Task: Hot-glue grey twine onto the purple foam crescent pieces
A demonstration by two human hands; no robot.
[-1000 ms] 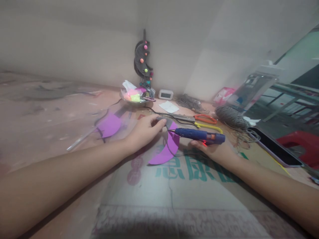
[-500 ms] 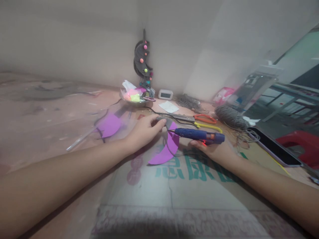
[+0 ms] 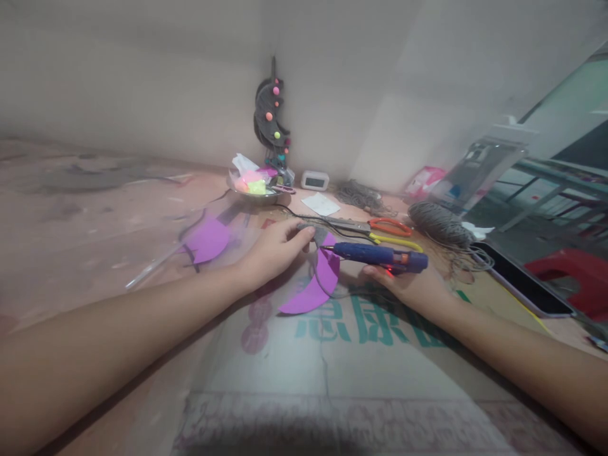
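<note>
My right hand (image 3: 412, 286) grips a blue glue gun (image 3: 380, 255) with a red light glowing under it. The nozzle points left at the upper tip of a purple crescent of foam (image 3: 316, 285) lying on a printed sack (image 3: 342, 342). My left hand (image 3: 275, 250) is closed, its fingertips pressing a small grey piece (image 3: 311, 233) against that tip. Another purple foam piece (image 3: 208, 240) lies to the left of my left hand.
Orange-handled scissors (image 3: 380, 225) and a yellow-handled tool (image 3: 396, 241) lie behind the glue gun. Farther back stand a metal bowl of bright scraps (image 3: 256, 187), a dark crescent ornament with pompoms (image 3: 272, 120), a small white clock (image 3: 315, 180), grey cord bundles (image 3: 439, 223) and a dark tablet (image 3: 522, 278).
The view has shifted slightly; the hands and the glue gun keep the same hold on the purple crescent.
</note>
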